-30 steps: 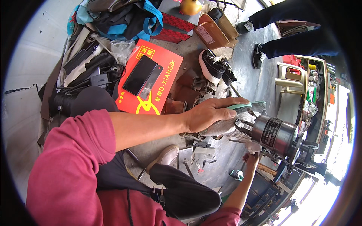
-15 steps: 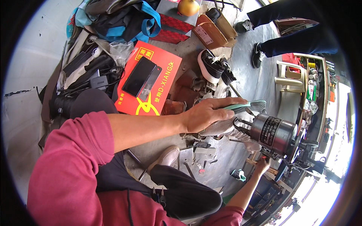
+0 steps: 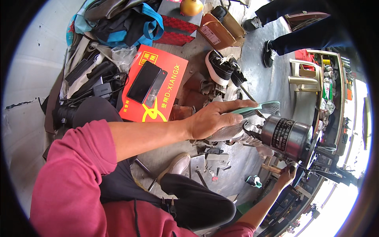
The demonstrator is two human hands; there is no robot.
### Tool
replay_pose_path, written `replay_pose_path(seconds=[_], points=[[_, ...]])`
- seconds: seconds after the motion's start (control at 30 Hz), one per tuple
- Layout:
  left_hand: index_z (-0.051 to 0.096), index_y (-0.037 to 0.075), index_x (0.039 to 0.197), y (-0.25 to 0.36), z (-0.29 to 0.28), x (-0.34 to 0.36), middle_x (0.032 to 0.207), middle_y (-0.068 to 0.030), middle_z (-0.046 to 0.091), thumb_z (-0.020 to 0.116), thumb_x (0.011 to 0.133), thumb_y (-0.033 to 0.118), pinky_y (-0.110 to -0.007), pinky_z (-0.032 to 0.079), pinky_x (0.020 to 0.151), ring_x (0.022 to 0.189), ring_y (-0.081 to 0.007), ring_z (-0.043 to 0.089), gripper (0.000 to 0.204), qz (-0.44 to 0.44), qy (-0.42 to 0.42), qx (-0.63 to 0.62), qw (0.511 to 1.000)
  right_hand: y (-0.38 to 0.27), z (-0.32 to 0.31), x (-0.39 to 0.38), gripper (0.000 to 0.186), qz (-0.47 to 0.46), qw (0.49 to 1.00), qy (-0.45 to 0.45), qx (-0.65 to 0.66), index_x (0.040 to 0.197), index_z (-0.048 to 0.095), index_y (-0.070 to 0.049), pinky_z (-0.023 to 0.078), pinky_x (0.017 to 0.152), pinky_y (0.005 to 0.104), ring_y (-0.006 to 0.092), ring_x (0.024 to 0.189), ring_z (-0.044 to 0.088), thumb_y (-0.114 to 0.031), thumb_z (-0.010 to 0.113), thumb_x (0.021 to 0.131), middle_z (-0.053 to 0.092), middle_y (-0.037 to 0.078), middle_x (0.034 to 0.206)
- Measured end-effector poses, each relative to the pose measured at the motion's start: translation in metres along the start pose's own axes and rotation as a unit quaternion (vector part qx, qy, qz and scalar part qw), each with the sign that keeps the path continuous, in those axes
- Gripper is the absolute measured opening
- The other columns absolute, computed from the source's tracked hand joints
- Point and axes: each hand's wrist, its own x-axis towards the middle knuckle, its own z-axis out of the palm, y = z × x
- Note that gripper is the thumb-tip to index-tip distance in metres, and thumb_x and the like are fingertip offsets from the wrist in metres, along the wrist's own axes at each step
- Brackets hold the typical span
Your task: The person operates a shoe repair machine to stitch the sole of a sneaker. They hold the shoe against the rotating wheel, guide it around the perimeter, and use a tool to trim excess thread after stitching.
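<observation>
My left hand (image 3: 215,118) grips a grey knit shoe (image 3: 229,133) with a pale green sole (image 3: 252,109), the thumb on the upper and the fingers along the sole edge. The shoe sits against the arm of a shoe-sewing machine (image 3: 282,136), whose round metal body carries a dark label. At the lower right, my right hand (image 3: 287,176) is closed beside the machine's wheel side. What its fingers hold is too small to make out.
A phone (image 3: 147,82) lies on a red box (image 3: 164,65) at my left. Black sneakers (image 3: 220,68) and an open cardboard box (image 3: 219,29) stand beyond. A person's legs (image 3: 306,41) are at the far right, near a beige stool (image 3: 304,75). Small tools and scraps lie on the floor.
My right hand has moved up and to the right, closer to the machine body. My left hand keeps its hold on the shoe. The whole view has shifted slightly.
</observation>
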Motion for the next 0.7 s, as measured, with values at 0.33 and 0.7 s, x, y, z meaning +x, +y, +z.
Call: replay_pose_path(seconds=[0.33, 0.7], points=[[0.051, 0.021, 0.147, 0.021, 0.001, 0.004, 0.136, -0.0166, 0.056, 0.060, 0.088, -0.001, -0.039, 0.041, 0.111, 0.129, -0.0362, 0.054, 0.064, 0.184, 0.028, 0.402, 0.896, 0.042, 0.094, -0.058, 0.012, 0.127, 0.970, -0.205, 0.020, 0.103, 0.057, -0.005, 0.043, 0.043, 0.0286, 0.0143, 0.053, 0.058, -0.015, 0.059, 0.098, 0.060, 0.005, 0.072], [0.052, 0.012, 0.132, 0.024, 0.003, -0.001, 0.121, -0.0150, 0.053, 0.071, 0.087, 0.008, -0.044, 0.041, 0.102, 0.118, -0.0341, 0.051, 0.048, 0.234, 0.022, 0.427, 0.873, -0.013, 0.096, -0.077, 0.012, 0.160, 0.958, -0.238, 0.022, 0.103, 0.060, -0.002, 0.050, 0.049, 0.0304, 0.0165, 0.053, 0.062, -0.011, 0.056, 0.096, 0.063, 0.007, 0.072]])
